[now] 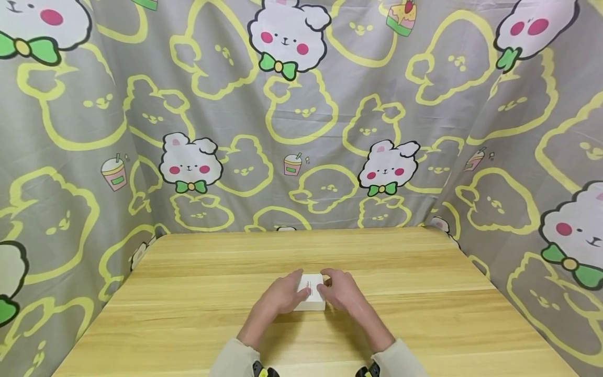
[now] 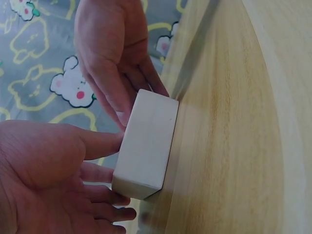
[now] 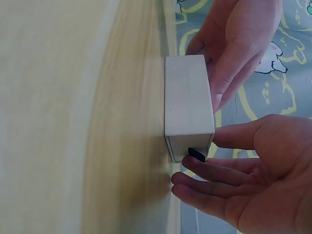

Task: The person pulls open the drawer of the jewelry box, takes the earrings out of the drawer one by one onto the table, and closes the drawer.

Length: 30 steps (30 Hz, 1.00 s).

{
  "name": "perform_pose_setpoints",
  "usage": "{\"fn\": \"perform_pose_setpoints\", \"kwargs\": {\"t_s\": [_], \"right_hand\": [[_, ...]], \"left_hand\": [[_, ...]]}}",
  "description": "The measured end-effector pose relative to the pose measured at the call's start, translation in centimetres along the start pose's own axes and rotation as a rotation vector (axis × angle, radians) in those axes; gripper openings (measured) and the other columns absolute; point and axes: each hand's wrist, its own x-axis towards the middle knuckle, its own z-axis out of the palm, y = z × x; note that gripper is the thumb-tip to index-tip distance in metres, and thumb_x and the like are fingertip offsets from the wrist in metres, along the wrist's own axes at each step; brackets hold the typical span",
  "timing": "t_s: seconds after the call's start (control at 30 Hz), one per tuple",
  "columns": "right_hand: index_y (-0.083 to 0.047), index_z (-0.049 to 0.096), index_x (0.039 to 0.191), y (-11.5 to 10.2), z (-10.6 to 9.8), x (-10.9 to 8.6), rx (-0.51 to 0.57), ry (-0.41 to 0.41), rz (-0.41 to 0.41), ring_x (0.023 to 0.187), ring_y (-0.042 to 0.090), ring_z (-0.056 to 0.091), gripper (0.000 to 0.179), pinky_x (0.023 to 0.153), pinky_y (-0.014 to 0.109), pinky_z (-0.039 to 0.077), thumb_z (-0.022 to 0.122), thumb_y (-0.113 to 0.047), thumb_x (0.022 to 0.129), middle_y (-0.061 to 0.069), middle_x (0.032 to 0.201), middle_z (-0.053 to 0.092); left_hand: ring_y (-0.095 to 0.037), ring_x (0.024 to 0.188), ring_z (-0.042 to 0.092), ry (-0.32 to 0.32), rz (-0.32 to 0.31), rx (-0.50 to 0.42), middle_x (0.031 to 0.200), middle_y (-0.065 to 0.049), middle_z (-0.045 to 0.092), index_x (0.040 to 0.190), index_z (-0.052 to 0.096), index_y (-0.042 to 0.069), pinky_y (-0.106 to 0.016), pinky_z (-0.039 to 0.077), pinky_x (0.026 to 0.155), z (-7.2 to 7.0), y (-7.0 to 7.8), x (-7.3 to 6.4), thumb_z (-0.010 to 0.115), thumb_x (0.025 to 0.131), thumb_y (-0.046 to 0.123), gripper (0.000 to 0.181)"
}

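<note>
white box (image 1: 313,281) — on the table (image 1: 188,324), between both hands (image 1: 283,294) (image 1: 343,290)

Curtained booth, cartoon-print drapes (image 1: 325,157) around wooden table (image 1: 188,319)

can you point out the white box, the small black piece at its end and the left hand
White box (image 2: 146,141): left wrist view, on its long side face.
Small black piece (image 3: 196,154): right wrist view, on its exposed middle.
Left hand (image 1: 283,293): head view, on the back of it.
</note>
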Motion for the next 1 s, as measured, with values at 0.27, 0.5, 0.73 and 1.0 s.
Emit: {"fn": "perform_pose_setpoints", "kwargs": {"t_s": [0.27, 0.5, 0.73, 1.0], "right_hand": [[0.004, 0.06, 0.134, 0.15, 0.17, 0.07, 0.019, 0.009, 0.006, 0.098, 0.031, 0.072, 0.044, 0.084, 0.046, 0.058, 0.067, -0.015, 0.095, 0.018, 0.105, 0.075], [0.004, 0.058, 0.137, 0.23, 0.12, 0.03, 0.032, -0.003, 0.011, 0.099, 0.031, 0.073, 0.045, 0.085, 0.046, 0.058, 0.066, -0.016, 0.097, 0.021, 0.108, 0.075], [0.003, 0.059, 0.137, 0.36, -0.04, 0.06, 0.032, -0.011, 0.006, 0.1, 0.032, 0.073, 0.045, 0.085, 0.046, 0.059, 0.066, -0.016, 0.097, 0.022, 0.109, 0.074], [0.003, 0.061, 0.135, 0.41, -0.03, 0.21, 0.014, -0.004, -0.008, 0.102, 0.034, 0.073, 0.043, 0.084, 0.046, 0.059, 0.066, -0.016, 0.097, 0.023, 0.112, 0.074]], "left_hand": [[-0.047, 0.134, 0.052, 0.006, 0.006, -0.005, 0.149, -0.027, 0.05, 0.151, 0.04, -0.006, -0.057, 0.041, 0.111, 0.1, -0.04, 0.07, 0.059, 0.103, 0.032, 0.064], [-0.047, 0.134, 0.051, 0.012, 0.004, -0.023, 0.15, -0.027, 0.05, 0.152, 0.038, -0.006, -0.057, 0.04, 0.112, 0.23, -0.14, 0.13, 0.058, 0.104, 0.032, 0.064], [-0.048, 0.135, 0.05, 0.012, 0.003, -0.046, 0.149, -0.028, 0.05, 0.152, 0.038, -0.006, -0.058, 0.039, 0.112, 0.12, -0.08, 0.06, 0.058, 0.104, 0.032, 0.065], [-0.049, 0.134, 0.05, 0.016, 0.004, -0.044, 0.15, -0.027, 0.049, 0.152, 0.038, -0.006, -0.058, 0.039, 0.112, 0.13, 0.02, 0.06, 0.057, 0.104, 0.031, 0.064]]}}
